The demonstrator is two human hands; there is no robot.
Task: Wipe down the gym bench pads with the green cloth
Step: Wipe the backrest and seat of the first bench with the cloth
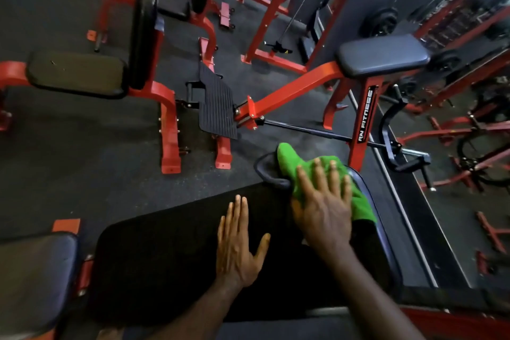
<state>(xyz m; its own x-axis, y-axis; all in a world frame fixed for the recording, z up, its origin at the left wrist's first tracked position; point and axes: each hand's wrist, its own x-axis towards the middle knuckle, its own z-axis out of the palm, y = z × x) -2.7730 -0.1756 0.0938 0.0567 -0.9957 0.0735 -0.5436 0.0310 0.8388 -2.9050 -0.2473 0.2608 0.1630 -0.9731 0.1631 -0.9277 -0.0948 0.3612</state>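
Red gym frames point(298, 85) crowd the dark floor around a black bench pad point(165, 251). Left hand point(237, 246) lies flat, fingers straight; right hand point(324, 201) presses the green cloth point(289, 163) flat at the pad's far right corner.

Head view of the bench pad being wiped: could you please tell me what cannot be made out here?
- Pad surface under the green cloth: covered by cloth and right hand.
- Pad under the left hand: hidden.
- Pad's near end: cut off by the bottom edge.
- Dirt or wetness: pad too dark.
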